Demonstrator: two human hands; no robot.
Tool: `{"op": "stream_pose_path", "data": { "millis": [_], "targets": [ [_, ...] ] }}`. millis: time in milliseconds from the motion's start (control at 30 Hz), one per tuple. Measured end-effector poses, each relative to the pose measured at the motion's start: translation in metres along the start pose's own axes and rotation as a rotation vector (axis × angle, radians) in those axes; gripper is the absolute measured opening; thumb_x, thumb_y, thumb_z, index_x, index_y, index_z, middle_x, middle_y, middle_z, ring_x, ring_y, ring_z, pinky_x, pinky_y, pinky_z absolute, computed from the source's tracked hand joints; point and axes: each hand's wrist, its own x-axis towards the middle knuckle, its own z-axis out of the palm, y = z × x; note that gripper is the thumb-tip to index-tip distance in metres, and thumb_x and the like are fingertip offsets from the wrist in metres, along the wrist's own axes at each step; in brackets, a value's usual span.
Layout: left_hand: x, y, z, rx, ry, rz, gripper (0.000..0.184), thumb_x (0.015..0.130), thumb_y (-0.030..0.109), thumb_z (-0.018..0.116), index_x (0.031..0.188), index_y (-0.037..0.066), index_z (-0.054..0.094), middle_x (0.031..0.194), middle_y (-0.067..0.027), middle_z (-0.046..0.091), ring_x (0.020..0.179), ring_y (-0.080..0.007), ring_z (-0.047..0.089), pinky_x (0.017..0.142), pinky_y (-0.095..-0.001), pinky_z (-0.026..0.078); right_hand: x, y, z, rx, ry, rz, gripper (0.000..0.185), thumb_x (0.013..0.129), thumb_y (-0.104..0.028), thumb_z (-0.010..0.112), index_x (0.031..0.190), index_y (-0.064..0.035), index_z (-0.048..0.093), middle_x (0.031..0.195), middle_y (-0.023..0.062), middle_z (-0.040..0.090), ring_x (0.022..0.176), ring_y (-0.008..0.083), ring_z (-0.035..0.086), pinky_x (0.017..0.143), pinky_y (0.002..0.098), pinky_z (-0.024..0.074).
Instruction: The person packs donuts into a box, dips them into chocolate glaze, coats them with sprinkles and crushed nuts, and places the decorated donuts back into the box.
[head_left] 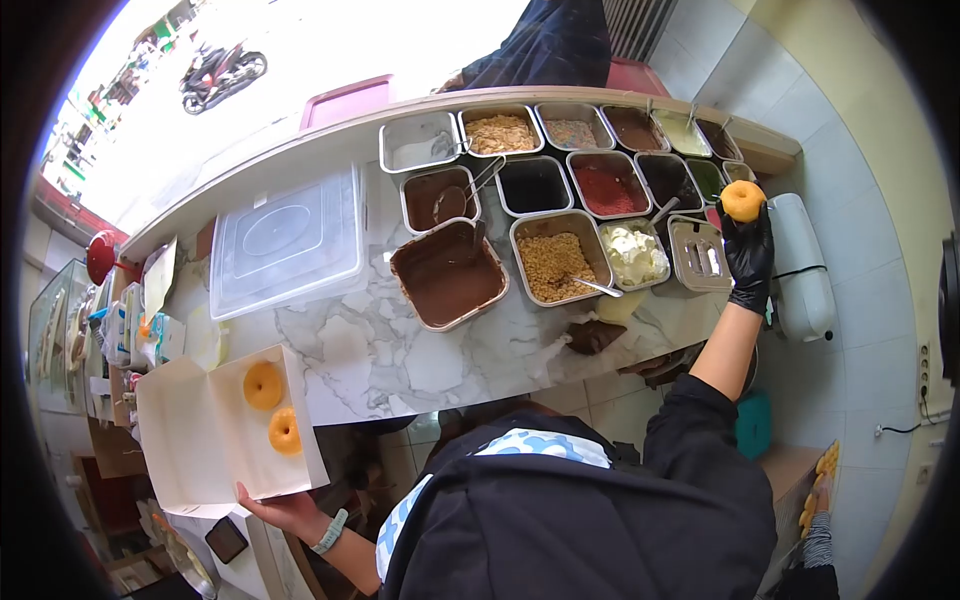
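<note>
My right hand [748, 255], in a black glove, holds up a plain ring donut [742, 201] at the right end of the counter, over the rear topping tubs. Bare and wearing a watch, my left hand [285, 512] grips the lower edge of an open white cardboard box [190, 440]. Two ring donuts lie inside it, an upper donut [263, 385] and a lower donut [285, 431]. Just left of my gloved hand is a lidded steel tub [699, 252], beside a tub of white cream [634, 252].
Steel tubs fill the counter's middle, including chocolate [450, 285], chopped nuts [558, 262] with a spoon, and red topping [608, 187]. A clear lidded container [290, 240] stands left. A grey machine [800, 265] is at right. Another person's hand [822, 500] is near donuts at lower right.
</note>
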Motion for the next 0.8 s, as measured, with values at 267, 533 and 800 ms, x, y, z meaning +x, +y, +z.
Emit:
{"op": "stream_pose_path", "data": {
  "millis": [267, 533, 800],
  "targets": [
    [0.002, -0.006, 0.012, -0.007, -0.044, -0.018, 0.055, 0.084, 0.036, 0.046, 0.125, 0.0, 0.041, 0.125, -0.0133, 0.048, 0.114, -0.0275, 0.048, 0.096, -0.0408, 0.04, 0.039, 0.066, 0.004, -1.016, -0.16, -0.272, 0.046, 0.079, -0.029, 0.066, 0.109, 0.0014, 0.05, 0.107, 0.0135, 0.058, 0.098, 0.022, 0.057, 0.081, 0.0329, 0.0493],
    [0.012, -0.007, 0.001, -0.057, -0.083, -0.08, 0.051, 0.086, 0.034, 0.044, 0.123, -0.001, 0.043, 0.12, -0.0138, 0.052, 0.11, -0.0267, 0.051, 0.093, -0.0407, 0.043, -0.031, 0.205, 0.197, -1.084, -0.919, 0.366, 0.037, 0.077, -0.016, 0.061, 0.114, -0.011, 0.054, 0.106, 0.0087, 0.057, 0.096, 0.0197, 0.057, 0.082, 0.0306, 0.0477],
    [0.011, -0.001, -0.008, -0.087, -0.1, -0.122, 0.052, 0.087, 0.035, 0.041, 0.125, -0.001, 0.042, 0.124, -0.0139, 0.05, 0.113, -0.0275, 0.049, 0.096, -0.0415, 0.04, -0.035, 0.293, 0.204, -1.958, -1.36, -0.091, 0.04, 0.067, -0.028, 0.065, 0.105, -0.0169, 0.06, 0.096, 0.0177, 0.059, 0.089, 0.0329, 0.059, 0.078, 0.0408, 0.0482]
  ]
}}
